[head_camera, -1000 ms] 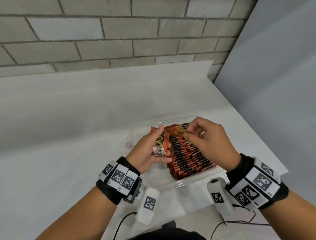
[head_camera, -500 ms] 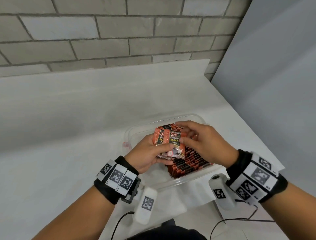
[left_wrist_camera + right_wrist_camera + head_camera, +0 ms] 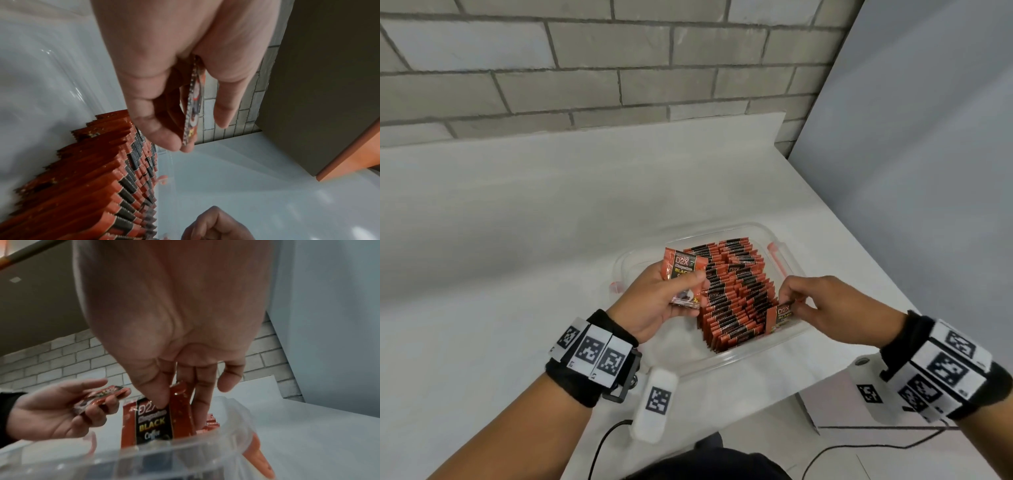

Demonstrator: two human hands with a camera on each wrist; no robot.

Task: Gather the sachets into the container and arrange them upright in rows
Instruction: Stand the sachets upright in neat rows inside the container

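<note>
**One sachet going in, a few more waiting in my left hand**

My right hand (image 3: 832, 308) pinches a single sachet (image 3: 779, 317) by its top edge, thumb on the printed face and fingers behind it, and holds it upright at the near end of the rows, at about 4 o'clock in the container (image 3: 739, 356). In the right wrist view its lower part sits below the clear rim, just inside the near wall.

My left hand (image 3: 664, 301) grips a small stack of sachets (image 3: 683, 274), thumb across the front and fingers curled behind. It hovers over the container's left side, around 9 o'clock, above a bare stretch of the floor. I cannot tell how many are in the stack.

The rows of sachets (image 3: 736, 291) fill the right part of the container from 12 down to 5 o'clock, standing on edge, packed close and leaning slightly. The container rests on the white table (image 3: 517, 240), near its right edge, with the brick wall (image 3: 619, 68) at 12 o'clock beyond it.
</note>
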